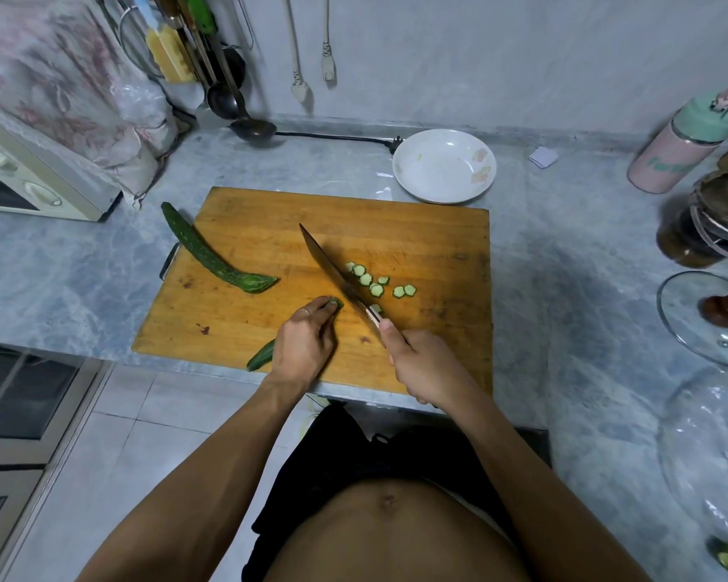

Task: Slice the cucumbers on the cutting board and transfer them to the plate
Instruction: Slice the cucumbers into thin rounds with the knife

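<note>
With the left hand [305, 342] pinning the cucumber [265, 354] and the right hand [421, 363] gripping the knife [333, 270], fingertips [326, 306] beside the blade risk a nick.

Middle of the cucumber [261, 355] being cut hidden under the left hand [301, 344]; only its two ends visible. Knife [333, 270] handle mostly covered by the right hand [423, 365]. One slice [377, 308] half hidden behind the blade. Glass lid [704, 317] and microwave [30, 178] cut off by the frame edges.
</note>
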`<move>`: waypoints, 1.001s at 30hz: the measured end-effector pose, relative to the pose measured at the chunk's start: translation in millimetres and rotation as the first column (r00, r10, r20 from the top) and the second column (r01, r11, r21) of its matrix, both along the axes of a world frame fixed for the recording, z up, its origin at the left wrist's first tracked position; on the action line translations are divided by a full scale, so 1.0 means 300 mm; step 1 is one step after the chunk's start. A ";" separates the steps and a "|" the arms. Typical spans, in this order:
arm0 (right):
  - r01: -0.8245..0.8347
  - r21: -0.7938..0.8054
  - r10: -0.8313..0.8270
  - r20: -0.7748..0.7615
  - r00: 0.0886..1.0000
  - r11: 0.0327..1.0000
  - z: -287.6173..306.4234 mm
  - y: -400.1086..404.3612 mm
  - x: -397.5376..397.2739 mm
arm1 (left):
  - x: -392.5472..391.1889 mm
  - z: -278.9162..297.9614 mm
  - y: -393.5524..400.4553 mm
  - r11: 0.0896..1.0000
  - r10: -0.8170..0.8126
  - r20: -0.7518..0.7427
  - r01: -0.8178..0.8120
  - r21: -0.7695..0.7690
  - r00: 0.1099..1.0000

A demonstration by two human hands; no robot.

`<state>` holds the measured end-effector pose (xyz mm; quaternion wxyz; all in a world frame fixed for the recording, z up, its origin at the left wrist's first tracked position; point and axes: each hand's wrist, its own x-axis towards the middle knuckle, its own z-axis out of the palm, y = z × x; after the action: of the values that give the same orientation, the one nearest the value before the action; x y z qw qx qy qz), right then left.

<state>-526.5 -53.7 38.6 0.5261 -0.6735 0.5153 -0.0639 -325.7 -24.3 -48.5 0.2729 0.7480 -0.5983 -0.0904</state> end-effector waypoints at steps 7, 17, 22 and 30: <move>-0.052 -0.013 0.052 -0.019 0.998 0.999 0.019 0.019 -0.008 | -0.011 0.006 0.005 1.000 0.024 0.013 -0.024 -0.003 1.000; -0.100 -0.037 0.097 -0.081 0.992 0.994 0.013 0.005 0.022 | -0.012 0.001 0.002 0.999 0.021 -0.018 -0.022 -0.037 1.000; -0.114 -0.057 0.108 -0.106 0.989 0.992 -0.015 -0.014 0.068 | -0.010 -0.002 0.003 1.000 0.012 -0.014 -0.012 -0.024 1.000; 0.042 0.097 -0.040 -0.018 0.999 0.994 -0.024 -0.046 0.034 | -0.010 0.031 0.018 0.999 0.025 0.018 -0.025 0.031 1.000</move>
<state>-516.2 -67.6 31.5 0.5528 -0.6367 0.5358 -0.0441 -328.7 -19.1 -39.3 0.2569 0.7604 -0.5897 -0.0896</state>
